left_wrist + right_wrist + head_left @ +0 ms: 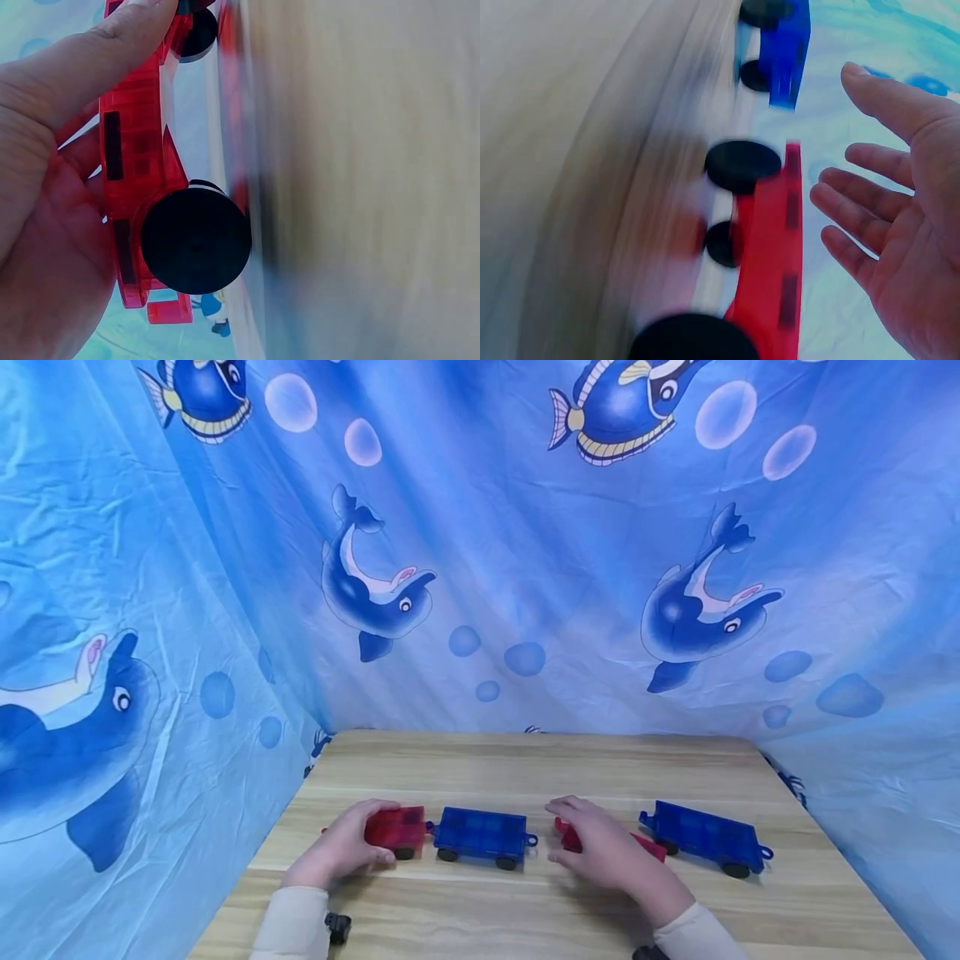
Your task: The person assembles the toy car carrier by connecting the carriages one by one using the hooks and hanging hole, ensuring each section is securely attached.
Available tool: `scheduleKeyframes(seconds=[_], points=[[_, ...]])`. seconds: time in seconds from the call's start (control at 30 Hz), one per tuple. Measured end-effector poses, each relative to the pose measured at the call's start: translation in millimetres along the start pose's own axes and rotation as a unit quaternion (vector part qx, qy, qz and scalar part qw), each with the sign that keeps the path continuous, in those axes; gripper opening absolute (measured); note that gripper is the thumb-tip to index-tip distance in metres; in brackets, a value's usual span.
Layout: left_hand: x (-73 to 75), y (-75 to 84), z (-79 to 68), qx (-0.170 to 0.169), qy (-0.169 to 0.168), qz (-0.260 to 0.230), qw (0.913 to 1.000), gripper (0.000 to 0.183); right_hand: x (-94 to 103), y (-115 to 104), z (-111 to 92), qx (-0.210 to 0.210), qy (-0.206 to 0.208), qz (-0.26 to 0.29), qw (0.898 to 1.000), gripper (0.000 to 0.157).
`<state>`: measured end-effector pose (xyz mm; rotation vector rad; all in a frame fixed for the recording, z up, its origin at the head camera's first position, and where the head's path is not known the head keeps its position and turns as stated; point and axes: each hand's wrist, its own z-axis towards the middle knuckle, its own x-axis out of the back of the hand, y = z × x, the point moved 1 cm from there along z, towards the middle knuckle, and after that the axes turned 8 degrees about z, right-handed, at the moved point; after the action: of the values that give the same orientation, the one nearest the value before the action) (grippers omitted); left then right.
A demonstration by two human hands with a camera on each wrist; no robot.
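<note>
My left hand [343, 842] grips a red see-through toy train car [403, 828] on wheels, thumb on the near side; the left wrist view shows the car's black wheel [196, 240] and the palm behind it. Just right of it stands a blue toy train car [482, 833]; whether the two are coupled I cannot tell. My right hand [606, 850] hovers over a second red car [651, 847], partly hiding it. In the right wrist view the fingers are spread, apart from that red car [769, 262]. A second blue car [705, 833] stands at its right end, slightly angled.
All the cars are on a wooden table [465, 910]. Blue cloth [480, 568] printed with dolphins and fish hangs behind the table and along both sides. Small black devices [339, 929] are on the wrists, below the pale sleeves.
</note>
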<state>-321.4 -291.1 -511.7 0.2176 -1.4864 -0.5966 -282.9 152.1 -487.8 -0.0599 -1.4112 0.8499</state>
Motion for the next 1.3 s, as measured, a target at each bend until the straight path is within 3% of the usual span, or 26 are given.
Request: scheduleKeyframes(seconds=[0.2, 0.37, 0.53, 0.87, 1.3], points=[[7.4, -8.6, -3.3, 0.005, 0.001, 0.004, 1.0000, 0.090, 5.8, 24, -7, -0.052, 0.015, -0.020, 0.998, 0.073], [11.5, -17.8, -6.9, 0.017, 0.003, -0.005, 0.9998, 0.091, 10.4, 39, -11, -0.080, 0.006, -0.012, 0.997, 0.081], [16.3, -24.3, -9.3, 0.008, 0.008, 0.004, 0.9999, 0.090, 13.9, 52, -15, -0.103, -0.002, -0.003, 0.995, 0.090], [24.2, -29.9, -13.0, 0.021, 0.014, 0.016, 0.9996, 0.088, 20.7, 63, -23, -0.114, -0.023, -0.005, 0.993, 0.098], [27.2, -26.4, -14.4, 0.027, 0.008, 0.037, 0.9989, 0.087, 15.6, 75, -16, -0.126, -0.030, 0.013, 0.991, 0.097]])
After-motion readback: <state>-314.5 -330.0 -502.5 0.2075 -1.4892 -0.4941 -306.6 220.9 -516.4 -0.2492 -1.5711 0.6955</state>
